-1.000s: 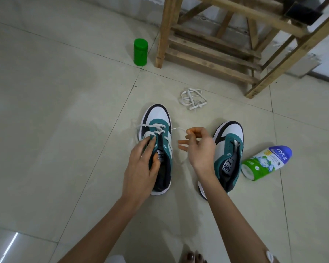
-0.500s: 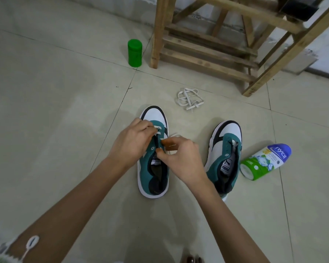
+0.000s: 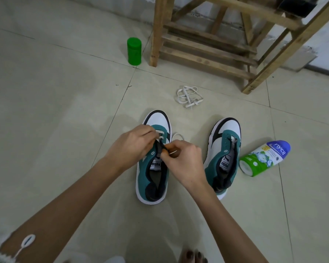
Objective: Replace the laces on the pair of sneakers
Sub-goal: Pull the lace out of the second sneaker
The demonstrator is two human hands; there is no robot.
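Note:
Two green, white and black sneakers stand on the tiled floor. The left sneaker (image 3: 152,173) carries a white lace (image 3: 160,134) through its front eyelets. My left hand (image 3: 133,145) is curled over the left eyelet row and holds the shoe's upper. My right hand (image 3: 182,158) pinches the tip of the white lace beside the right eyelet row, and a loop of lace (image 3: 178,136) trails on the floor behind it. The right sneaker (image 3: 223,154) stands unlaced. A loose bundle of white laces (image 3: 188,96) lies on the floor beyond both shoes.
A white and green powder bottle (image 3: 264,158) lies on its side right of the right sneaker. A green canister (image 3: 134,51) stands by a wooden frame (image 3: 207,48) at the back. My toes (image 3: 193,256) show at the bottom edge.
Both hands have closed in over the left sneaker's eyelets. My right hand came in from the gap between the shoes, bringing the lace tip to the right eyelet row.

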